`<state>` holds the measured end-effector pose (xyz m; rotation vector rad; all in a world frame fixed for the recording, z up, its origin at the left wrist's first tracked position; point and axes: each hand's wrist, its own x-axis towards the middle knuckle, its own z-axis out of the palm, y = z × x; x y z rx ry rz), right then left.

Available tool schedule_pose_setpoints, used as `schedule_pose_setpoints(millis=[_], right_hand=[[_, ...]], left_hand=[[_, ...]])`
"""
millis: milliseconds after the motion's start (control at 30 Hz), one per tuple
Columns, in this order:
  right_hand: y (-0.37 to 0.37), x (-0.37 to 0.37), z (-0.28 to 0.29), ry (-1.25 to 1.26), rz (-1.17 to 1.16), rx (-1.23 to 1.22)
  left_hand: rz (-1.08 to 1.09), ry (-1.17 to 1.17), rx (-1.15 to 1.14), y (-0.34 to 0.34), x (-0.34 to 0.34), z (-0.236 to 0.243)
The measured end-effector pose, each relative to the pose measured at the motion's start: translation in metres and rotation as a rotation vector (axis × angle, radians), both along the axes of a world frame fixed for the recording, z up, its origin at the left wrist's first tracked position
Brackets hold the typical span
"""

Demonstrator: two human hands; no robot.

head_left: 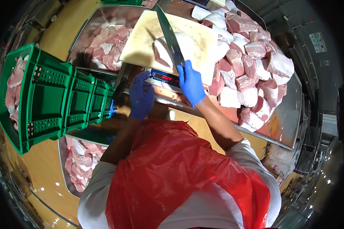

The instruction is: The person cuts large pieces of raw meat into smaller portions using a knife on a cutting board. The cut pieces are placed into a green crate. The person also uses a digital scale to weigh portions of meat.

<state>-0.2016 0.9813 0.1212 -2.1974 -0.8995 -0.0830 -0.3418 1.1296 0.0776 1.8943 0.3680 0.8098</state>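
Note:
My right hand point(190, 81), in a blue glove, grips a large knife point(171, 40) whose broad blade points away from me, over the cutting board. Behind the blade, a pale piece of meat point(162, 52) lies on the cream cutting board point(141, 32), partly hidden by the knife. A digital scale point(164, 77) with a lit red display shows at the board's near edge. Beside the scale's left end is my left hand point(142, 95), also gloved in blue, its fingers apart and slightly bent, holding nothing.
Many meat chunks point(252, 57) are heaped on the metal table point(284, 128) at right. A metal tray point(77, 53) of smaller cuts stands left of the board. Stacked green crates point(46, 103) rise at far left, with another meat tub point(67, 183) below.

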Motion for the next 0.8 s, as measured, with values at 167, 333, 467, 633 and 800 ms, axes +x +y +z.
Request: schedule_pose_setpoints(millis=[167,333,467,633,800], right_hand=[[0.047,0.018,0.014,-0.093,0.085,-0.003],[-0.023,0.003,0.006,0.026,0.164,-0.350],[-0.149,-0.013,0.009,0.130,0.127,-0.725],[-0.213,-0.023,0.029,0.048,0.071,-0.778],[-0.125,-0.026,0.001,0.003,0.034,-0.238]], left_hand=[[0.113,0.032,-0.073,0.030,-0.016,-0.021],[0.166,-0.016,-0.111,0.034,-0.018,-0.025],[0.199,-0.043,-0.136,0.035,-0.012,-0.025],[0.177,-0.123,-0.050,0.013,0.027,0.000],[0.254,-0.241,-0.057,-0.010,0.097,-0.001]])
